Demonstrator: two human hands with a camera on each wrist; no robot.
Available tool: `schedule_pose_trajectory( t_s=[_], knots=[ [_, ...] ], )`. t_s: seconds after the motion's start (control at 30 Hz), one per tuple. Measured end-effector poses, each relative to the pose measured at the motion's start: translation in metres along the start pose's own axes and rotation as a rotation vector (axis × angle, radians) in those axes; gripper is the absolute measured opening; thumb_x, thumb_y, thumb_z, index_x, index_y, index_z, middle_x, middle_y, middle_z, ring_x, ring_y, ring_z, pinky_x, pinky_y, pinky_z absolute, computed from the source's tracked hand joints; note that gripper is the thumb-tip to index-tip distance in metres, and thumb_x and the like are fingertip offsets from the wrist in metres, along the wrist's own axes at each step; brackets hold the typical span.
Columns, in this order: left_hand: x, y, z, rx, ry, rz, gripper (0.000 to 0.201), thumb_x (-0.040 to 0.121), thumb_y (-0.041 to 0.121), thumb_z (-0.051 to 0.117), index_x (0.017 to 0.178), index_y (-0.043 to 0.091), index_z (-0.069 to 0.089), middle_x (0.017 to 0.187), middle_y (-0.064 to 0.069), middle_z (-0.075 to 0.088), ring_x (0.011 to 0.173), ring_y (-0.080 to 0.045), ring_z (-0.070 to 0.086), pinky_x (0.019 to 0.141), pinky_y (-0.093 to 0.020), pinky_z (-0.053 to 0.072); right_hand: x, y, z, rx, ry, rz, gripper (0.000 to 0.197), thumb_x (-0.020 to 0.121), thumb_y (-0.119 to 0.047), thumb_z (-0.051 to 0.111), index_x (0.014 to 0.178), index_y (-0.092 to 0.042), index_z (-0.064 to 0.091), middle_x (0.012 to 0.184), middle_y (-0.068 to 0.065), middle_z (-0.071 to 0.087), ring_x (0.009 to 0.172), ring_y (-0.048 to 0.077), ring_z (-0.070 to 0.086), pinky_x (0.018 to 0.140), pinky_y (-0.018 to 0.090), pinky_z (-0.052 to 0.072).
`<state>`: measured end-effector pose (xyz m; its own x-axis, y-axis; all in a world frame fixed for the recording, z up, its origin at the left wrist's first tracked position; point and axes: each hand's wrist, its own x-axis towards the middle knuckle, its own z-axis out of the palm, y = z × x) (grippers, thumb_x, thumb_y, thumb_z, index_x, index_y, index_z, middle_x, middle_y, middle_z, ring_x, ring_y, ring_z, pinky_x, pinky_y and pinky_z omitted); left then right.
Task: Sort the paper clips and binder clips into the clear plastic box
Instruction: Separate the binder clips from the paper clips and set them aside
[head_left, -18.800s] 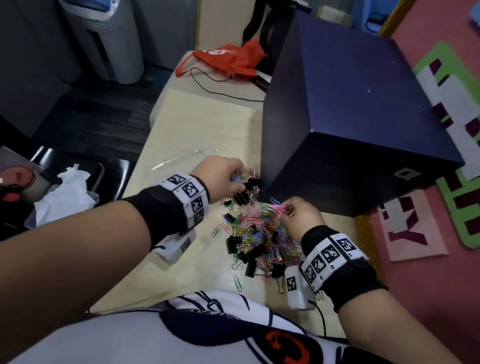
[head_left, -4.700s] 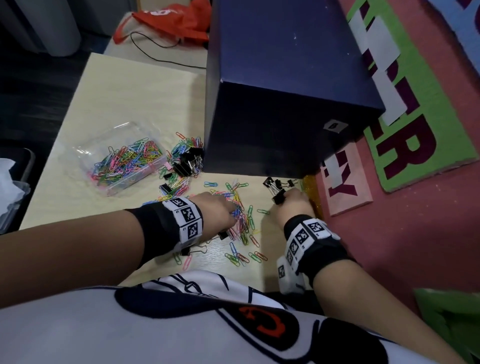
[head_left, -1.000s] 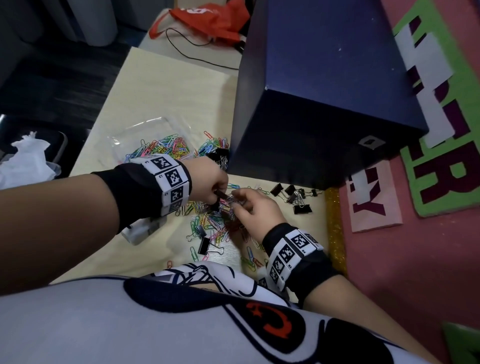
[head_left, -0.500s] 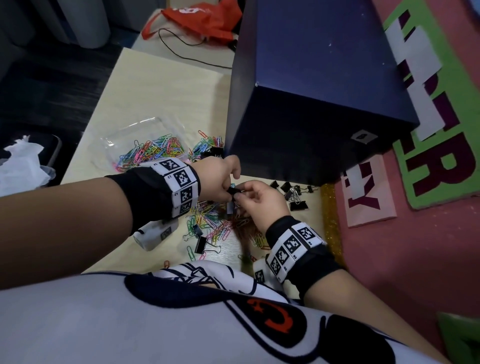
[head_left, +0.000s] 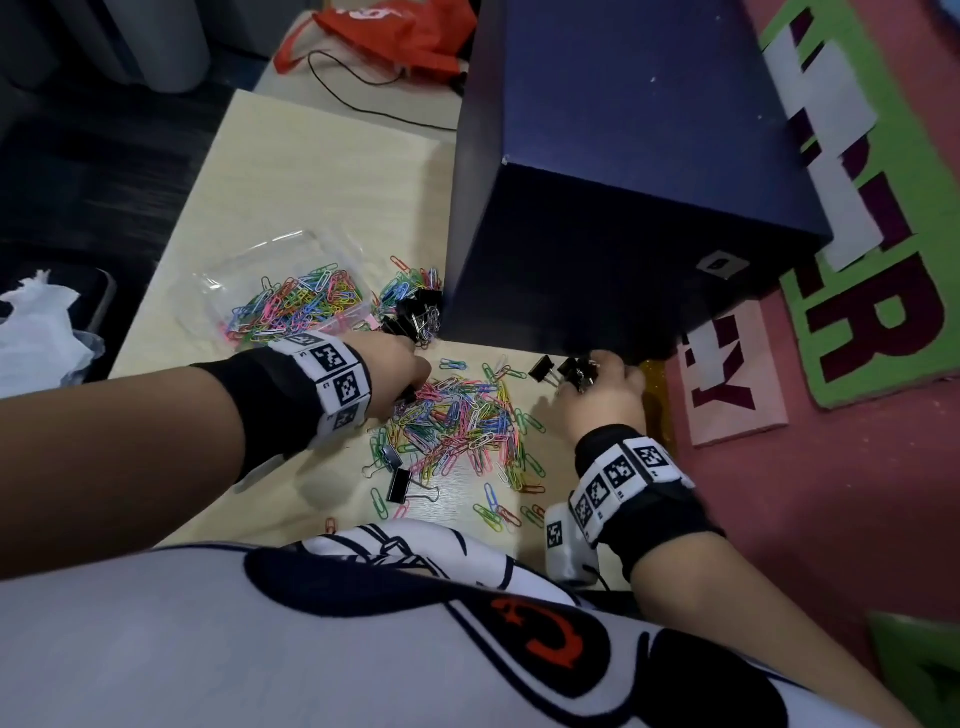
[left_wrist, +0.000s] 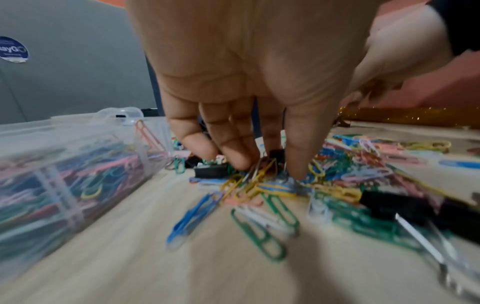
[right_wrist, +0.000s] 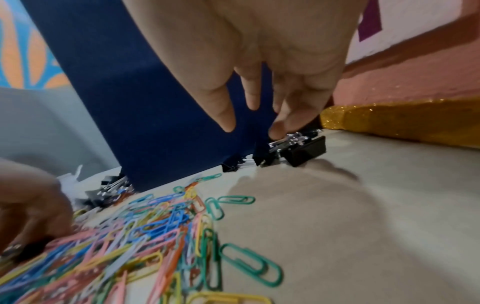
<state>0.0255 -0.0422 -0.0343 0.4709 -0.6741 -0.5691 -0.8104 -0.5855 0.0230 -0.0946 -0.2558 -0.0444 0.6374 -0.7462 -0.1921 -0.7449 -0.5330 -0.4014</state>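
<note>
The clear plastic box (head_left: 244, 270) sits at the left of the table, partly filled with coloured paper clips (left_wrist: 64, 174). A loose pile of paper clips (head_left: 457, 426) with a few black binder clips (head_left: 399, 486) lies in front of me. My left hand (head_left: 410, 379) reaches down into the pile's left edge. Its fingertips (left_wrist: 296, 170) touch the clips beside a black binder clip (left_wrist: 210, 171), and the thumb stands apart. My right hand (head_left: 597, 374) is at a small group of binder clips (head_left: 543, 370) by the blue box. Its fingertips (right_wrist: 279, 128) pinch the wire handles of one binder clip (right_wrist: 306, 150).
A big dark blue box (head_left: 623, 182) fills the table's back right. More binder clips and paper clips (head_left: 415, 312) lie at its near left corner. A glittery gold strip (right_wrist: 402, 121) and a pink wall border the table's right side. An orange bag (head_left: 384, 36) lies behind.
My hands were together over the pile holding a binder clip. Now they are apart: the right hand has gone right to the binder clip group, and the left has dropped to the pile.
</note>
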Motion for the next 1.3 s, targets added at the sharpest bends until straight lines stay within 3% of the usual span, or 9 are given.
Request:
schedule_pose_trajectory(
  t_s=[0.17, 0.27, 0.37, 0.47, 0.6, 0.77, 0.9, 1.13, 1.3],
  knots=[
    [-0.001, 0.0, 0.005, 0.014, 0.06, -0.01, 0.026, 0.089, 0.02, 0.059, 0.114, 0.021, 0.055, 0.106, -0.004, 0.051, 0.091, -0.024, 0.057, 0.07, -0.035, 0.05, -0.023, -0.021, -0.001, -0.151, -0.223, -0.24, 0.022, 0.092, -0.026, 0.052, 0.113, -0.024, 0.058, 0.122, 0.001, 0.048, 0.084, 0.015, 0.052, 0.074, 0.025, 0.042],
    [-0.001, -0.001, 0.007, -0.044, 0.085, -0.023, 0.028, 0.086, 0.024, 0.064, 0.111, 0.019, 0.055, 0.108, -0.004, 0.053, 0.095, -0.025, 0.058, 0.08, -0.037, 0.052, -0.045, -0.037, 0.007, -0.213, -0.389, -0.548, 0.017, 0.09, -0.02, 0.054, 0.104, -0.023, 0.063, 0.113, 0.001, 0.057, 0.095, 0.018, 0.058, 0.085, 0.032, 0.05],
    [-0.004, -0.002, 0.005, -0.067, 0.09, -0.014, 0.021, 0.084, 0.026, 0.064, 0.102, 0.017, 0.057, 0.108, -0.004, 0.056, 0.099, -0.025, 0.057, 0.075, -0.03, 0.043, -0.068, -0.05, 0.019, -0.36, -0.538, -0.831, 0.021, 0.088, -0.019, 0.053, 0.105, -0.021, 0.065, 0.11, 0.003, 0.058, 0.107, 0.023, 0.054, 0.09, 0.035, 0.046],
    [-0.008, -0.005, 0.003, -0.104, 0.103, -0.026, 0.013, 0.086, 0.024, 0.062, 0.092, 0.019, 0.051, 0.097, -0.003, 0.057, 0.092, -0.024, 0.055, 0.069, -0.027, 0.037, -0.087, -0.058, 0.03, -0.496, -0.573, -0.997, 0.032, 0.09, -0.038, 0.055, 0.114, -0.02, 0.062, 0.111, 0.005, 0.056, 0.11, 0.027, 0.052, 0.091, 0.037, 0.043],
    [-0.015, -0.009, 0.005, -0.182, 0.183, -0.073, 0.016, 0.084, 0.023, 0.06, 0.086, 0.021, 0.045, 0.083, -0.001, 0.055, 0.085, -0.026, 0.058, 0.064, -0.028, 0.038, -0.097, -0.058, 0.043, -0.601, -0.522, -1.013, 0.059, 0.082, -0.059, 0.057, 0.125, -0.02, 0.052, 0.119, 0.004, 0.055, 0.113, 0.026, 0.052, 0.093, 0.039, 0.04],
    [-0.023, -0.014, 0.011, -0.29, 0.26, -0.111, 0.02, 0.082, 0.02, 0.061, 0.098, 0.02, 0.049, 0.076, -0.001, 0.054, 0.078, -0.027, 0.056, 0.067, -0.033, 0.047, -0.099, -0.059, 0.048, -0.552, -0.466, -0.978, 0.045, 0.084, -0.047, 0.056, 0.118, -0.017, 0.056, 0.114, 0.005, 0.058, 0.108, 0.027, 0.056, 0.09, 0.038, 0.04],
    [-0.026, -0.013, 0.012, -0.283, 0.268, -0.076, 0.028, 0.086, 0.018, 0.056, 0.113, 0.025, 0.056, 0.093, -0.005, 0.067, 0.089, -0.026, 0.061, 0.075, -0.031, 0.05, -0.098, -0.055, 0.049, -0.546, -0.465, -0.974, 0.039, 0.086, -0.04, 0.055, 0.117, -0.017, 0.055, 0.115, 0.004, 0.057, 0.11, 0.025, 0.054, 0.092, 0.038, 0.037],
    [-0.026, -0.009, 0.012, -0.174, 0.238, -0.012, 0.009, 0.088, 0.013, 0.051, 0.091, 0.021, 0.056, 0.066, 0.004, 0.047, 0.07, -0.022, 0.048, 0.067, -0.032, 0.045, -0.103, -0.049, 0.051, -0.556, -0.454, -1.022, 0.045, 0.087, -0.05, 0.052, 0.123, -0.024, 0.052, 0.118, 0.006, 0.055, 0.112, 0.028, 0.052, 0.092, 0.04, 0.036],
    [-0.025, -0.003, 0.008, -0.201, 0.212, -0.019, 0.01, 0.089, 0.016, 0.051, 0.098, 0.021, 0.054, 0.083, -0.002, 0.063, 0.072, -0.021, 0.05, 0.063, -0.029, 0.041, -0.103, -0.047, 0.05, -0.496, -0.448, -1.007, 0.039, 0.084, -0.036, 0.057, 0.117, -0.017, 0.052, 0.114, 0.009, 0.056, 0.107, 0.03, 0.053, 0.091, 0.039, 0.038]
  ],
)
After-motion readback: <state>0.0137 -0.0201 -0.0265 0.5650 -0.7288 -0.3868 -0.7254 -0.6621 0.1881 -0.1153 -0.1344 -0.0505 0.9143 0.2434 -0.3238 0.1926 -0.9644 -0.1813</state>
